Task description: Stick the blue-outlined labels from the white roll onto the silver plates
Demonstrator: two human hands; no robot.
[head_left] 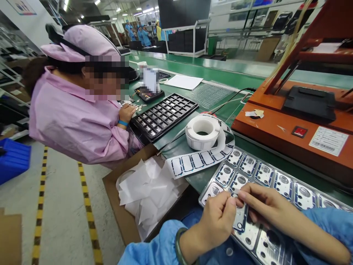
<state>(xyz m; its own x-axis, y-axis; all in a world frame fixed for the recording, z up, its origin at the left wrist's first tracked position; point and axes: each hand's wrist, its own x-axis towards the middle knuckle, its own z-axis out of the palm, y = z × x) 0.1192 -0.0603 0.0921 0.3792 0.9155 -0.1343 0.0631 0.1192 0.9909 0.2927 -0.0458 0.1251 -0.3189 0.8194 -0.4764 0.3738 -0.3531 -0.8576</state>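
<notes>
My left hand [217, 217] and right hand [264, 206] meet over the clear moulded plastic tray of silver metal plates [278, 191], right at the table's near edge, and between them they hold a small silver plate part with blue-edged film [240, 218], lifted just above the tray. Left fingers are curled with thumb and forefinger pressed together on the top corner of the film, right fingertips pinch the same part from the other side – both hands closed on it, not spread. Just beyond the tray lies a white roll of backing tape carrying rectangular blue-outlined stickers [202, 132], its loose tail [193, 162] running along the green table top [182, 147] toward my left; the outlines on the tail look hollow, so I judge some are already used. The brown cardboard box full of crumpled white liner scraps [146, 195] beside my knee says plenty of peeling is done. Tray pockets nearer me look the same as the far ones, so I can't tell how many parts are finished – most of the row seems left to handle. A co-worker in a pink smock and cap [71, 110] sits to the left with a hand by a black gridded parts tray [165, 114]; an orange bench press machine [298, 121] stands on the right
</notes>
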